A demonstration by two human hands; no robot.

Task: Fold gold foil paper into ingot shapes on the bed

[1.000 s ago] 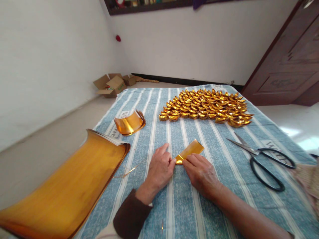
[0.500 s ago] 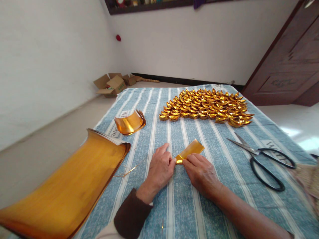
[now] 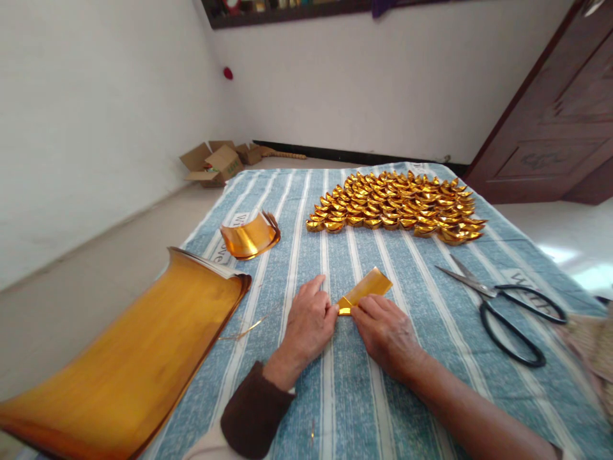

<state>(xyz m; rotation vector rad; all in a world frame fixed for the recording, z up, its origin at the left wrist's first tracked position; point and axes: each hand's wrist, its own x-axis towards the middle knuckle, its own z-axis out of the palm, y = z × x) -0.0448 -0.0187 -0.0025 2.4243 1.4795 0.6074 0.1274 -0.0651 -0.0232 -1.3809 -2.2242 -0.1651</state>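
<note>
My left hand [image 3: 309,317] and right hand [image 3: 387,329] pinch the gold paper [image 3: 370,285]; pressing gently should keep the fold neat.

My right hand [image 3: 387,332] hides part of the strip [image 3: 368,287]. My view cuts off the sheets [image 3: 138,338] at left and the door [image 3: 550,121] at right. Things in the box [image 3: 232,170] are too small to tell.

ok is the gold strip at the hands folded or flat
Partly folded: the gold strip is creased over at its near end, between the left hand and right hand; its far end extends unfolded.
</note>
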